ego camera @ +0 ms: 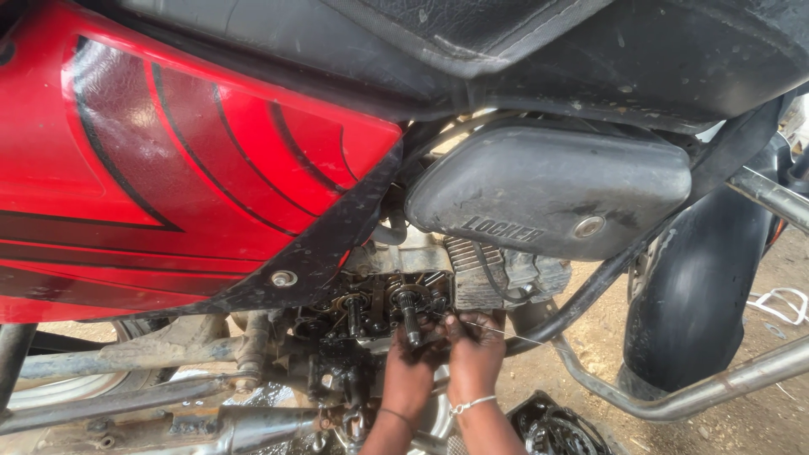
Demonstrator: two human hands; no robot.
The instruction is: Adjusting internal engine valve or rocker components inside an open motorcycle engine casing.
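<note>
Red, glossy motorcycle fuel tank panel with dark striped graphics (168, 160) fills the upper left of the view, closest to the head camera, and a black vinyl seat (472, 34) runs across the top edge beside it. Below the seat hangs a dusty black plastic side cover with a round lock (552, 185), and under that sits the open, greasy metal engine (396, 299) with its bare gear shafts and cogs showing. Both hands reach up into this opening from the bottom of the frame. The left hand (410, 371), oil-stained, with a thin dark band on the wrist, has its fingers curled around the lower end of a short, dark, splined steel shaft (410, 316) that stands upright in the middle of the engine; its grip is narrow and closed on that shaft. The right hand (474, 354), wearing a slim silver bracelet, lies just beside the left, touching it, with its fingertips (451, 324) pressed against the engine casing next to the shaft; whether it holds anything I cannot tell. A thin pale wire (514, 337) crosses just to the right of it. Curved chrome exhaust pipe (699, 392) sweeps along the lower right, in front of the black rubber rear tyre (695, 286), over bare brown dirt ground (758, 421).
</note>
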